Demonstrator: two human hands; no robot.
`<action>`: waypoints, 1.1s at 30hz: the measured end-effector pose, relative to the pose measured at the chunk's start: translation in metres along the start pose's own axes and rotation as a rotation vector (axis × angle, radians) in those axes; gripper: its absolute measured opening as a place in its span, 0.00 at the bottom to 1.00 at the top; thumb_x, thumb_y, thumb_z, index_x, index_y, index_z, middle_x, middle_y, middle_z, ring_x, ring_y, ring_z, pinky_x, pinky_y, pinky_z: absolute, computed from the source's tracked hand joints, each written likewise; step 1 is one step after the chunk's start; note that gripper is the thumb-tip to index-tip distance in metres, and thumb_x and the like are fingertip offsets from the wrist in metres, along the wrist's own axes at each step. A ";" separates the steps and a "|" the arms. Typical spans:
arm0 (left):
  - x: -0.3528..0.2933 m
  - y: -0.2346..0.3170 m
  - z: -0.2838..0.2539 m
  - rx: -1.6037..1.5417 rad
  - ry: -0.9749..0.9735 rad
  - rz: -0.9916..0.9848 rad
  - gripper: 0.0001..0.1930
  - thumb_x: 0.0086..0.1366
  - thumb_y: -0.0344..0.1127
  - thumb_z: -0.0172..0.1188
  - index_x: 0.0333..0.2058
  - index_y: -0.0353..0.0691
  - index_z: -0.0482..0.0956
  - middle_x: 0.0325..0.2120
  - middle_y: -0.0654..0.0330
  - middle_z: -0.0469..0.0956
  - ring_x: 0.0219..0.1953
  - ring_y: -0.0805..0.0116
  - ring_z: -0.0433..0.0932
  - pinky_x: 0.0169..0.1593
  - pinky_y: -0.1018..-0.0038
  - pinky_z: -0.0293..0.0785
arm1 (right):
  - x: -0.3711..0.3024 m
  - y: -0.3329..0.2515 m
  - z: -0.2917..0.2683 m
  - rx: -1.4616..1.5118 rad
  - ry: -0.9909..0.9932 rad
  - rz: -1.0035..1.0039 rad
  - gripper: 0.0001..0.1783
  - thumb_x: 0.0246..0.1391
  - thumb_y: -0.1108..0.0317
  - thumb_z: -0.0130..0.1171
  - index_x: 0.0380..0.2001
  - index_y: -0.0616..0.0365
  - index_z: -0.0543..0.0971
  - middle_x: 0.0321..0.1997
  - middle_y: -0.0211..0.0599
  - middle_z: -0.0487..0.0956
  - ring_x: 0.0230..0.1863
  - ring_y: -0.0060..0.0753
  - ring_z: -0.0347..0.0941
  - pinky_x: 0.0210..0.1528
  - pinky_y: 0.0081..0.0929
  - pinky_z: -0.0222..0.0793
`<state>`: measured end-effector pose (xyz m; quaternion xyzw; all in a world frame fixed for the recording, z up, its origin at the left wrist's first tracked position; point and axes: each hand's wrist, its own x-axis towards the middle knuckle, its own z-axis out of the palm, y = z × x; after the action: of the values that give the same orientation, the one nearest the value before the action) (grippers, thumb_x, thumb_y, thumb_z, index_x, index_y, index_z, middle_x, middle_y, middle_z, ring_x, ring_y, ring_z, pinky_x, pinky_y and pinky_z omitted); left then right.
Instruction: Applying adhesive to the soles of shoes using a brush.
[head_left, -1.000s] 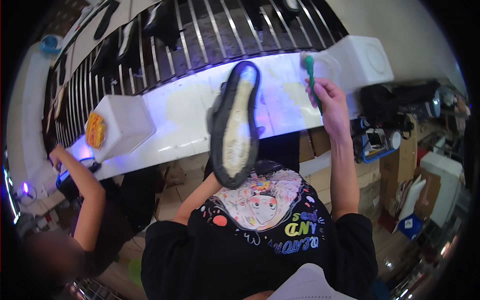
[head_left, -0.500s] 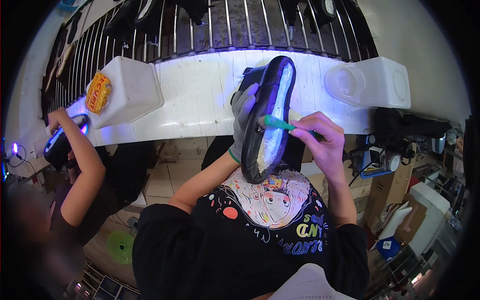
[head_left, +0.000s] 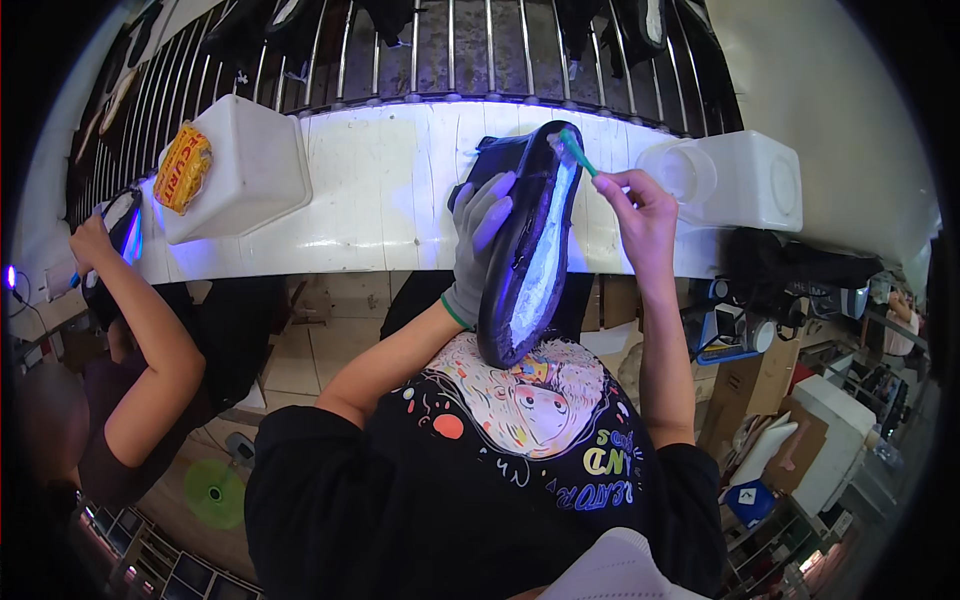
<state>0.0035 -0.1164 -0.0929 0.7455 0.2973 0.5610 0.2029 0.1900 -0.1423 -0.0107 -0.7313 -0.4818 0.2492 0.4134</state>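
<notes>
Surroundings: glossy white tabletop [head_left: 400, 230]; at its left, a white square-sided plastic container [head_left: 265, 175] with a crinkled yellow packet [head_left: 185, 168] against its left side. At right, a white plastic container with rounded corners [head_left: 765, 180], just beyond the right hand [head_left: 640, 205] and bounding that side. Far left, a co-worker's hand [head_left: 90, 245], well apart.

Edges and room: a rack of parallel metal bars [head_left: 489, 50] runs along the far edge, carrying black footwear [head_left: 240, 38]. White surface spans from the left container to the work. The near edge passes beneath both forearms.

Principal item: one long black shoe [head_left: 508, 270], sole up, tilted, above the table's near-middle, its near end overhanging the edge; table contact cannot be told. A pale, blue-lit strip [head_left: 537, 265] runs lengthwise along the sole.

Hands: apart from each other. Left hand [head_left: 480, 235], grey-gloved, clamped on the shoe's left side; right, bare, pinching a slim green-handled brush [head_left: 578, 155], bristles at the sole's far end.
</notes>
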 end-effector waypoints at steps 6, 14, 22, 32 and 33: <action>0.006 0.005 -0.007 0.018 -0.025 0.015 0.35 0.54 0.34 0.67 0.56 0.42 0.56 0.56 0.46 0.67 0.57 0.50 0.69 0.63 0.48 0.50 | 0.030 0.017 -0.003 -0.170 0.103 -0.013 0.12 0.51 0.61 0.66 0.28 0.61 0.82 0.16 0.30 0.75 0.15 0.17 0.58 0.19 0.23 0.53; 0.005 -0.001 -0.003 0.022 -0.032 0.006 0.33 0.54 0.36 0.66 0.56 0.43 0.59 0.56 0.49 0.67 0.57 0.53 0.69 0.63 0.50 0.52 | 0.003 0.002 -0.017 0.136 -0.167 0.077 0.09 0.51 0.66 0.67 0.28 0.62 0.83 0.15 0.17 0.69 0.18 0.08 0.53 0.19 0.16 0.44; 0.020 0.005 -0.013 0.012 -0.069 0.001 0.32 0.54 0.36 0.64 0.56 0.43 0.60 0.55 0.51 0.68 0.56 0.55 0.69 0.60 0.54 0.56 | -0.037 -0.031 -0.026 0.219 -0.247 -0.068 0.05 0.51 0.72 0.65 0.30 0.64 0.83 0.23 0.27 0.76 0.21 0.13 0.58 0.23 0.16 0.52; 0.039 0.008 -0.025 -0.042 -0.147 0.021 0.33 0.55 0.40 0.64 0.57 0.42 0.61 0.53 0.54 0.70 0.55 0.56 0.70 0.57 0.58 0.60 | -0.064 -0.079 -0.038 0.007 -0.347 -0.363 0.07 0.46 0.76 0.67 0.30 0.64 0.82 0.28 0.37 0.79 0.28 0.26 0.77 0.30 0.20 0.70; 0.039 0.007 -0.026 -0.035 -0.146 0.021 0.33 0.55 0.40 0.64 0.57 0.42 0.61 0.53 0.54 0.70 0.55 0.56 0.70 0.57 0.58 0.60 | -0.067 -0.083 -0.039 -0.070 -0.378 -0.387 0.07 0.45 0.75 0.68 0.30 0.63 0.82 0.27 0.36 0.79 0.26 0.26 0.76 0.28 0.20 0.71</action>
<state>-0.0122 -0.0963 -0.0531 0.7839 0.2637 0.5123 0.2313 0.1504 -0.2017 0.0776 -0.5802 -0.6894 0.2807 0.3306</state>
